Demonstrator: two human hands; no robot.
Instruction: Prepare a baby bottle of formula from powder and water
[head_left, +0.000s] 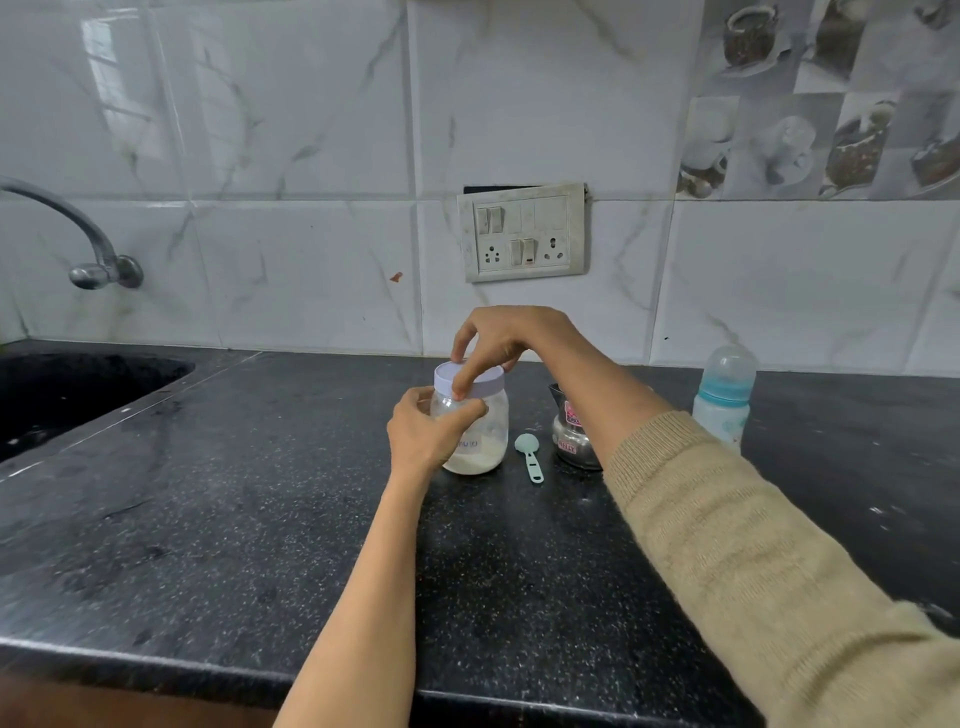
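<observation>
Two hands are on the powder jar (475, 431), which stands near the middle of the black speckled table (208, 519); take the jar as your landmark. Nearest you, your left hand (426, 434) wraps the jar's clear body, its grip closed round the plastic, probably to keep the jar from turning on the table. Above it, your right hand (498, 340) comes down from over the top, fingertips pinching the rim of the pale lid (470, 379). That pairing reads as unscrewing or tightening; which way cannot be told. A shallow layer of pale powder lies in the jar's bottom.

Just right of the jar, a light green scoop (530, 457) lies flat on the table, bowl away from you, within easy reach for measuring. Right of the scoop, a small steel vessel (571, 441) with a red label stands partly hidden behind your right forearm. Further right and a little behind, the baby bottle (724, 395) stands upright with its cap on, so no powder can go in yet.

Far left of the jar, a dark sink (78, 395) is sunk into the table, with a tap (88, 244) above it. Behind the jar, a switch plate (522, 234) sits on white marble-look tiles.
</observation>
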